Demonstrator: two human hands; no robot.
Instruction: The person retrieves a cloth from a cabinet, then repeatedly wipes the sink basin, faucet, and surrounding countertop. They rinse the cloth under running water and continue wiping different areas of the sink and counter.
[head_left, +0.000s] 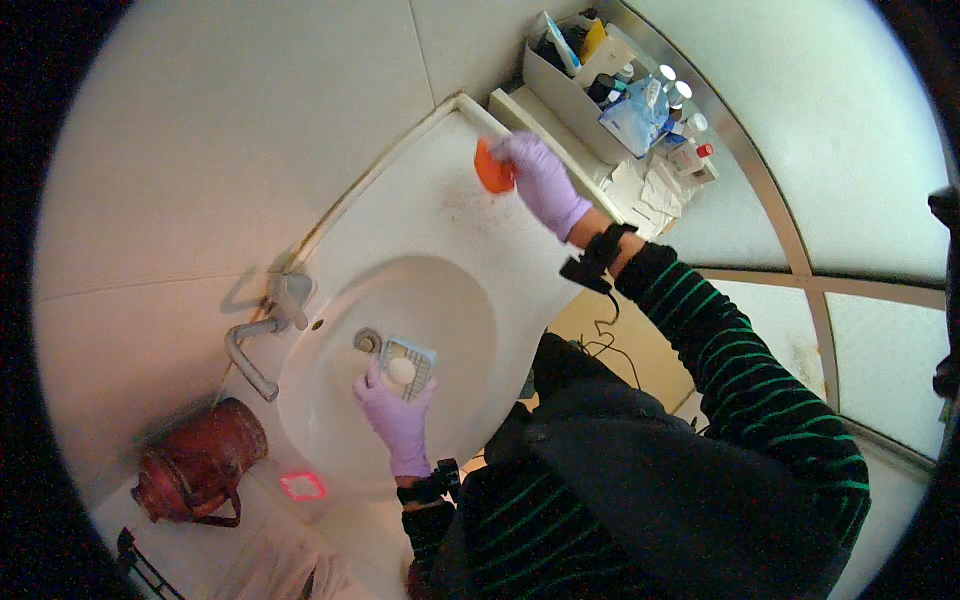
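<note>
My left hand (397, 420), in a light purple glove, is over the white washbasin (457, 315). It grips a light blue soap dish (421, 358) with a grid bottom. A round white piece, likely soap (401, 370), rests in the dish. Just beyond the fingertips lies the metal drain (367, 341). My right hand (541, 178), gloved the same way, is at the far right corner of the countertop (405, 202). An orange object (493, 169) is in its fingers, blurred, so its exact kind is unclear. Faint brownish specks (476, 214) mark the counter just below it.
A grey faucet (259, 360) juts over the basin's left rim. Left of it lies a red vacuum jug (202, 461), near a pink square frame (302, 486). A grey bin of bottles and packets (577, 112) stands on a ledge beside my right hand, with white papers (641, 195).
</note>
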